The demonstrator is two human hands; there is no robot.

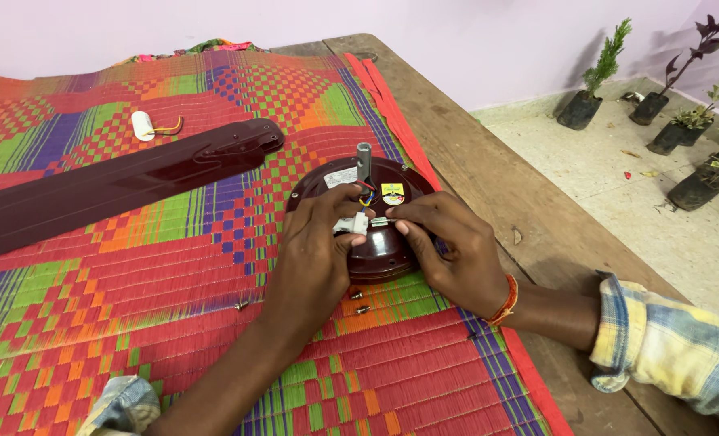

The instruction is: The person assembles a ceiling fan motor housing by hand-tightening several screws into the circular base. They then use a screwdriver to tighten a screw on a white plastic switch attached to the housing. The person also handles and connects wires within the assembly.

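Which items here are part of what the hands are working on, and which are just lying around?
In use:
- left hand and right hand, both on the fan motor
- white connector with wires
- grey shaft

Lying about:
- fan blade
- white capacitor
- loose screws
- potted plants
- woven mat

The left hand (315,242) and right hand (448,250) cover the near half of the maroon fan motor housing (380,250). Fingers (345,216) partly hide the small white connector (351,224), so the grip cannot be told. The fan blade (117,186) is cut off at the left edge. Screws (358,295) on the woven mat (133,323) are too small to tell apart. Potted plants (699,121) run past the right edge.
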